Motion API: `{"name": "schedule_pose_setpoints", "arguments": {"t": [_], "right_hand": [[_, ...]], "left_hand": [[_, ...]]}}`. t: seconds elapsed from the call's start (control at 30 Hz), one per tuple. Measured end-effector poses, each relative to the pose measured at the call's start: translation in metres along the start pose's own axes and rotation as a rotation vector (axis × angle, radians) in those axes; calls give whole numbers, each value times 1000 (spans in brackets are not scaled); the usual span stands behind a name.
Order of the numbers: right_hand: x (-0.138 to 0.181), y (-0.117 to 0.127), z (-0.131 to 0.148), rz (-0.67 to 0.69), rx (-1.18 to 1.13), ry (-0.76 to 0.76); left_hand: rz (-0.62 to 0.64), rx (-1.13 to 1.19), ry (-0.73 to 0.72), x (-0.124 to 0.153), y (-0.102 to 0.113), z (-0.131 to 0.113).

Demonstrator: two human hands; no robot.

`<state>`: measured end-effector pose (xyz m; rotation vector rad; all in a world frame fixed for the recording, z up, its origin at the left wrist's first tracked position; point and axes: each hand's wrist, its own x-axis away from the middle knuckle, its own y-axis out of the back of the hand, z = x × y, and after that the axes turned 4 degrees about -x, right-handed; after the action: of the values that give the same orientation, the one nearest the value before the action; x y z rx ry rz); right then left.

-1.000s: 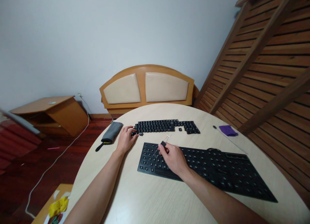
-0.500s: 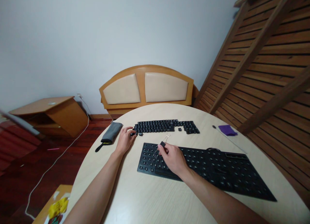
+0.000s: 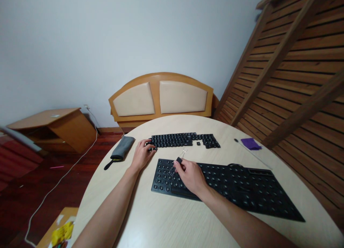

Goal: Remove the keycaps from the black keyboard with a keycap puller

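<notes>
My left hand (image 3: 142, 155) is at the left end of the laid-out black keycaps (image 3: 172, 140). Its thumb and fingertips close around a small black keycap (image 3: 155, 149) on the table; the fingers partly hide it. In my right hand (image 3: 191, 175) is a keycap puller with a black handle (image 3: 179, 160), gripped between thumb and fingers. Thin wire loops stick out from both ends of the puller. Beneath that hand lies the black keyboard (image 3: 242, 190), its keycaps off and its switches bare. One loose keycap (image 3: 198, 143) lies below the gap in the keycap rows.
A grey pouch (image 3: 122, 149) lies left of my left hand on the round table (image 3: 172, 219). To the right are a purple cloth (image 3: 251, 144) and a thin stick-like brush (image 3: 252, 153). A wooden headboard (image 3: 158, 94) stands beyond the table, a slatted wooden frame (image 3: 290, 79) on the right.
My left hand has moved slightly right, its fingertips now at the loose keycap beside the rows. The right hand keeps its grip on the puller. The view has shifted slightly.
</notes>
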<state>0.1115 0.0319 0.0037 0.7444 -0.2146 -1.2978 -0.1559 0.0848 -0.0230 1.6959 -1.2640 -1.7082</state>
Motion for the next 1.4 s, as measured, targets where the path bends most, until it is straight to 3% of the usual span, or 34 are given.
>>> {"name": "schedule_pose_setpoints", "arguments": {"t": [0.43,0.57,0.7,0.83,0.93,1.07,1.2,1.4], "right_hand": [[0,0,-1,-10,-1,-1],[0,0,-1,-16,-7,12],[0,0,-1,-33,-28,22],[0,1,0,-55,-68,33],[2,2,-1,-79,-105,36],[3,2,-1,-114,-179,35],[-5,19,8,-131,-239,19],[-2,65,15,37,-266,55]], "left_hand": [[-25,27,14,2,5,-4],[-21,149,39,2,19,-27],[175,239,118,12,40,-64],[338,227,152,39,59,-103],[343,318,94,61,65,-124],[282,386,17,75,66,-131],[335,466,-90,72,68,-129],[353,432,-203,69,59,-138]]}}
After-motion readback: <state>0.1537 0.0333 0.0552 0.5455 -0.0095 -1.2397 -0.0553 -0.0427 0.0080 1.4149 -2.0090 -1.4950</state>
